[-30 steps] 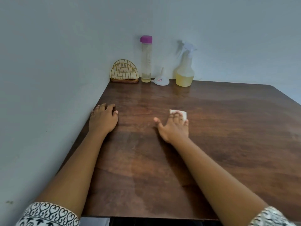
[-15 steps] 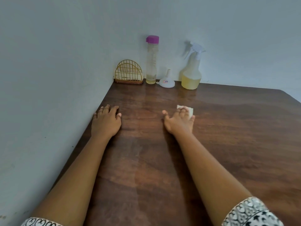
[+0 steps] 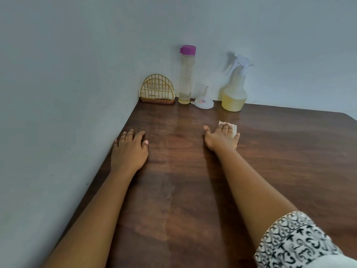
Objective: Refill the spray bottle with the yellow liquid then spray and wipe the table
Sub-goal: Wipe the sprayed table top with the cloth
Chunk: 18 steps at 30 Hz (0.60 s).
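Observation:
My right hand (image 3: 222,138) lies flat on a folded white tissue (image 3: 234,129) and presses it onto the dark wooden table (image 3: 280,151); only the tissue's far edge shows past my fingers. My left hand (image 3: 129,149) rests palm down near the table's left edge, holding nothing. The clear spray bottle (image 3: 234,88) with yellow liquid in its lower part stands by the back wall. A tall clear bottle (image 3: 186,74) with a purple cap, nearly drained, stands to its left. A small white funnel (image 3: 204,100) sits upside down between them.
A gold wire napkin holder (image 3: 157,89) with napkins sits in the back left corner. Walls close off the table's left and far sides. A wet sheen lies on the wood in front of the bottles.
My right hand has slid the tissue forward, away from me, towards the bottles. My left hand has stayed in place while the camera moved closer.

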{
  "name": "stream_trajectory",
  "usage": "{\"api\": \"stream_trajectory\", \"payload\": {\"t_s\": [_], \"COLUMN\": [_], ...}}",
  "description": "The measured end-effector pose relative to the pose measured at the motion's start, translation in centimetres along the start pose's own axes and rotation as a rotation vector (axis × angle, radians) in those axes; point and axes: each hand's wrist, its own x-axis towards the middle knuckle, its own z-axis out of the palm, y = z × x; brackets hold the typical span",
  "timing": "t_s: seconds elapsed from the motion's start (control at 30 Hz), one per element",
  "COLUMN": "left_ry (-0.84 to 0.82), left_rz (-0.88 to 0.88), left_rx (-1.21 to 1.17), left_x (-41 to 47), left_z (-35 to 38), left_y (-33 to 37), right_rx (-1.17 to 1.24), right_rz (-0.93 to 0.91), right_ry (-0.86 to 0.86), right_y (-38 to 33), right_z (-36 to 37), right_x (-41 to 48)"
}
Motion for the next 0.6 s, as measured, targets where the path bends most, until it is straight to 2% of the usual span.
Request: {"api": "stream_trajectory", "payload": {"t_s": [0.07, 0.17, 0.27, 0.33, 0.5, 0.6], "left_ry": [0.005, 0.0, 0.0, -0.005, -0.011, -0.012], "left_rz": [-0.004, -0.004, -0.007, -0.007, -0.013, -0.021], "left_rx": [-0.005, -0.005, -0.013, -0.017, -0.001, 0.008], "left_x": [0.0, -0.1, -0.2, -0.2, -0.2, -0.1], "left_z": [0.0, 0.0, -0.2, -0.3, -0.2, 0.0], "left_y": [-0.1, -0.2, -0.3, -0.3, -0.2, 0.0], "right_rx": [-0.034, -0.005, 0.007, -0.002, 0.013, 0.011], "right_rz": [-0.12, -0.414, -0.513, -0.452, -0.032, 0.059], "right_ry": [0.024, -0.04, -0.099, -0.064, -0.011, 0.01], "right_y": [-3.6, -9.8, -11.3, -8.5, 2.8, 3.4], "right_z": [1.2, 2.6, 2.7, 2.1, -1.3, -1.6], "right_x": [-1.1, -4.3, -5.0, -3.3, 2.4, 4.4]}}
